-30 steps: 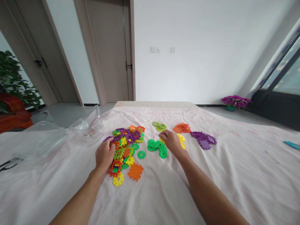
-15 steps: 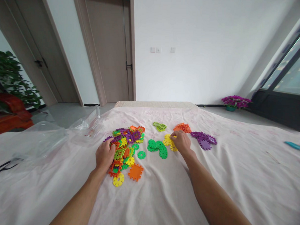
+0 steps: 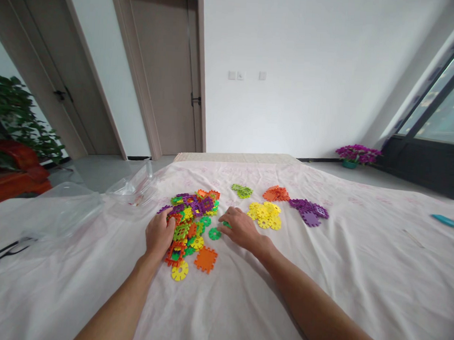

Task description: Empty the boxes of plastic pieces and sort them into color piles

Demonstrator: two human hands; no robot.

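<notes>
My left hand (image 3: 159,233) rests against the left side of a mixed heap of plastic notched pieces (image 3: 187,211), fingers loosely spread on it. Purple, orange, green and yellow squares and discs make up that heap. Over the pile of green discs (image 3: 227,224) is my right hand (image 3: 241,228), covering most of it, with thumb and fingers apart and pointing left. Just left of its fingertips lies a single green disc (image 3: 214,233). At the heap's near side are an orange square (image 3: 205,260) and a yellow disc (image 3: 179,270).
Yellow discs (image 3: 264,214), purple pieces (image 3: 308,211), orange pieces (image 3: 276,193) and light green pieces (image 3: 242,191) form separate piles. Clear plastic packaging (image 3: 65,210) and eyeglasses (image 3: 5,255) lie at left. A blue object (image 3: 446,220) is at far right, on the pale cloth (image 3: 358,256).
My right hand has moved left from the yellow discs to the green discs, uncovering the yellow pile. My left hand has stayed at the heap.
</notes>
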